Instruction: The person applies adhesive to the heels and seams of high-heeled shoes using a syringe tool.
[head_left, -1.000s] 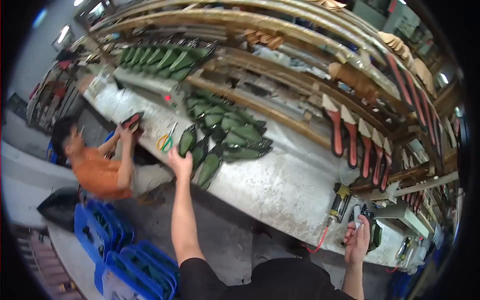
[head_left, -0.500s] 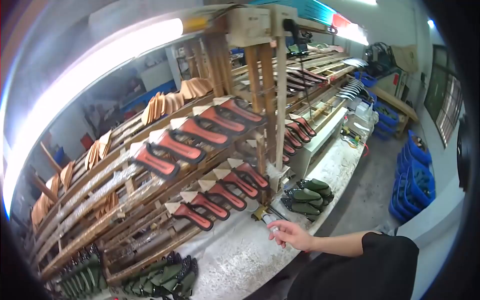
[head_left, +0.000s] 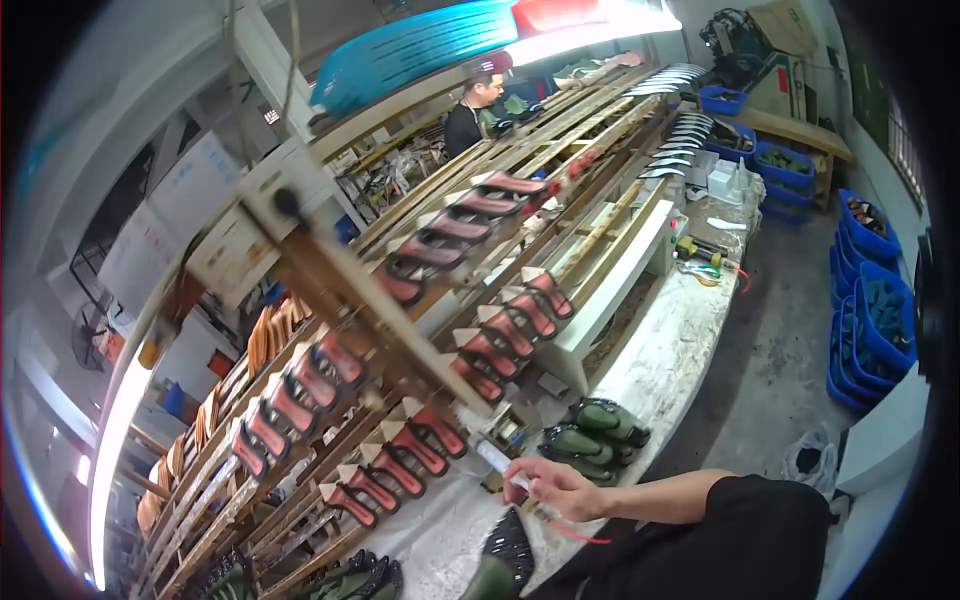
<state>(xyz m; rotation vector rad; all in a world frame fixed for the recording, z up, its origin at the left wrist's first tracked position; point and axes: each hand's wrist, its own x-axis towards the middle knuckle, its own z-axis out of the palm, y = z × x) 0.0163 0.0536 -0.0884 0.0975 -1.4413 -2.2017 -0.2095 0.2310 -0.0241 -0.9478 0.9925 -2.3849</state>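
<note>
My right hand [head_left: 550,487] reaches in from the lower right, its fingers closed around a white cylindrical object [head_left: 490,456] that points up and left. Below it, a green and black shoe upper [head_left: 505,562] stands at the bottom edge of the view; whatever supports it is hidden. Just beyond my right hand, a cluster of green and black shoe pieces [head_left: 594,440] lies on the white worktable [head_left: 665,375]. My left hand is not in view.
Wooden racks hold red and black shoe pieces [head_left: 515,328] at left and centre. A co-worker [head_left: 468,122] is behind the racks. Pliers [head_left: 700,270] lie farther along the table. Blue baskets [head_left: 884,315] stand on the floor at right.
The view has turned and tilted, bringing the co-worker into sight. My right hand has closed around the white object, and the single shoe upper has appeared at the bottom.
</note>
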